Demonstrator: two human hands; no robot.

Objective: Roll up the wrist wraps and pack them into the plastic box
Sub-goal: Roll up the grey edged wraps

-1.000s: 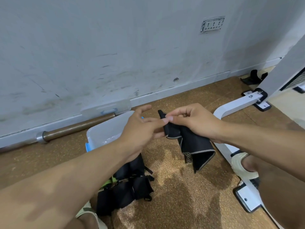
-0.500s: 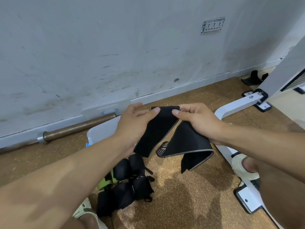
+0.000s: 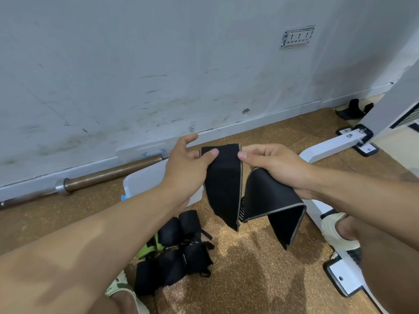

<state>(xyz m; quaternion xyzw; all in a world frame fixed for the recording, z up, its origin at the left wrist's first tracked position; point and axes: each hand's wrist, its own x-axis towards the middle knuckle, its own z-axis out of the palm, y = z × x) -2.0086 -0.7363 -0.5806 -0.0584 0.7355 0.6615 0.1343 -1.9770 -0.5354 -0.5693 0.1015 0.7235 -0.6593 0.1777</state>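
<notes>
A long black wrist wrap (image 3: pixel 223 184) with a grey edge hangs unrolled in the air between my hands. My left hand (image 3: pixel 188 168) pinches the left corner of its top end with thumb and fingers. My right hand (image 3: pixel 276 164) pinches the right corner, and the rest of the wrap drapes in folds under that hand. The translucent plastic box (image 3: pixel 145 182) stands on the floor behind my left forearm, mostly hidden. Several rolled black wraps (image 3: pixel 179 252) lie in a pile on the floor below my left arm.
A brown barbell (image 3: pixel 108 175) lies along the wall's base. The box lid (image 3: pixel 140 152) leans against the wall. A white metal frame (image 3: pixel 326 148) runs along the right, with my foot in a pale shoe (image 3: pixel 337 232) beside it. The cork floor shows ahead.
The wrap was bunched between my fingers a second ago. My hands have moved apart and spread its top end flat, so it now hangs open.
</notes>
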